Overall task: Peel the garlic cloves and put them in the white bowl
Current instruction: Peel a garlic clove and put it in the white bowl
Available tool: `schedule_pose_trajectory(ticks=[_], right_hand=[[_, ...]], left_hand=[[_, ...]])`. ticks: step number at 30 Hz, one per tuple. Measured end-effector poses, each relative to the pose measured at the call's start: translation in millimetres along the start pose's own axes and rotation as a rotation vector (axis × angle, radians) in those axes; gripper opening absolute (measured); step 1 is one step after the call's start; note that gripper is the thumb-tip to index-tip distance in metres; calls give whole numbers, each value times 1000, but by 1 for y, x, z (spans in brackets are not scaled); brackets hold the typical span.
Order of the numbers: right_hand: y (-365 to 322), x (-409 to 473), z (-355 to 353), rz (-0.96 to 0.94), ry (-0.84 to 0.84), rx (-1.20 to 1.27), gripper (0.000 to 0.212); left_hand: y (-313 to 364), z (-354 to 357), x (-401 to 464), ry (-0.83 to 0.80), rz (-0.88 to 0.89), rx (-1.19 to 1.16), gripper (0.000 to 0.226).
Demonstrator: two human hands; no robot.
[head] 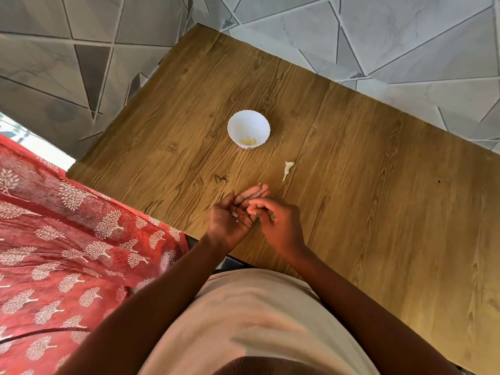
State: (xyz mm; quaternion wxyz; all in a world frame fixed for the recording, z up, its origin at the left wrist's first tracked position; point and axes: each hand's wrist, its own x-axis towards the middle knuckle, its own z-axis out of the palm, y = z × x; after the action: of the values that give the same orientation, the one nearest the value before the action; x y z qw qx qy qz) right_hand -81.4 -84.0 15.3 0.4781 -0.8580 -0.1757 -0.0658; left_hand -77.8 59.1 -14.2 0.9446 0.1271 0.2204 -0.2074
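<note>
A white bowl (248,129) stands on the wooden table (351,171), with a few pale peeled garlic cloves (247,142) at its bottom. My left hand (234,215) lies palm up over the table's near edge, fingers straight, with small white bits of garlic skin (236,215) on the palm. My right hand (278,223) is beside it, fingers curled, its fingertips touching the left hand's fingers. Whether those fingertips pinch anything is hidden. A stripped garlic stem with dry skin (287,170) lies on the table between the bowl and my hands.
A bed with a red tree-patterned cover (67,253) lies left of the table. Grey patterned floor tiles (378,36) surround the table beyond its far edges.
</note>
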Motion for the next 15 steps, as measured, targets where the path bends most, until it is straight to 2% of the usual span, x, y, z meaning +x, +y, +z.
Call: schedule_pose_trajectory(ticks=[4,7,15], right_hand=[[-1,0,1,-135,-67,-97,18],[1,4,3,-137,-33,-103,11],[-1,7,1,-83,-66,-101,24]], left_hand=[[-3,-2,6,-51,-42,29,63],[-7,-6,9,-67,-70,73,65],[-8,5,-1,-17,-73,104,61]])
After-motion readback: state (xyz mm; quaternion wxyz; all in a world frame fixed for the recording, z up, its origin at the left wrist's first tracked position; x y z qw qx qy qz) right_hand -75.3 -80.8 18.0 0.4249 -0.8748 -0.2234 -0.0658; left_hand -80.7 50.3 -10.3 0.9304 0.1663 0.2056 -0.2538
